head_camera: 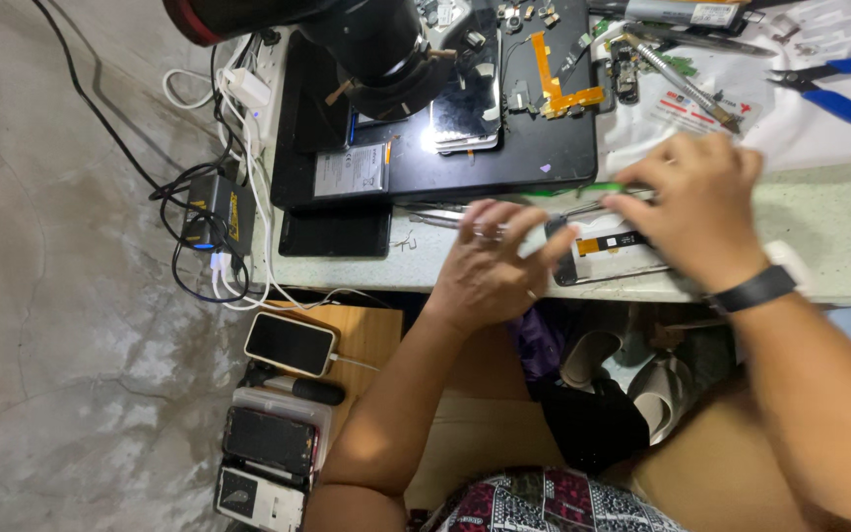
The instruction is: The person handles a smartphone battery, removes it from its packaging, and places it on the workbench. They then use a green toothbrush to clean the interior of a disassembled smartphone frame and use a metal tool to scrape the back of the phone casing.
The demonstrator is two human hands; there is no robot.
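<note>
2 bare hands work at the near edge of the desk [839,227], over an opened phone [608,258] that lies flat there with its back off, a yellow-orange flex strip showing inside. The left hand [490,266] rests palm down on the desk edge, fingers spread and loosely curved, its fingertips touching the phone's left end; it wears a ring and grips nothing that can be seen. The right hand [696,202], with a dark band at the wrist, lies over the phone's right part, fingers bent and pinched on a thin green tool [583,188] that runs leftward along the phone's far side; how firmly it is held cannot be told.

Just beyond the hands, a black work mat [534,148] covers the far left part of the desk. On it lie 1 lit phone screen [465,113], an orange flex cable [554,84] and several small parts. A dark microscope head [366,44] hangs over the mat's left part. Metal tweezers [430,215] lie at the mat's near edge, beside the left hand. Toward the far right corner, blue-handled pliers [844,94] and a metal tool [687,84] rest on white paper.

Off the desk's left edge hang white cables [243,128] and a black charger box [214,212]. Below, near the person's left elbow, a phone with a white case [290,344] lies on a wooden stool, with more phones [268,443] stacked beneath it.
</note>
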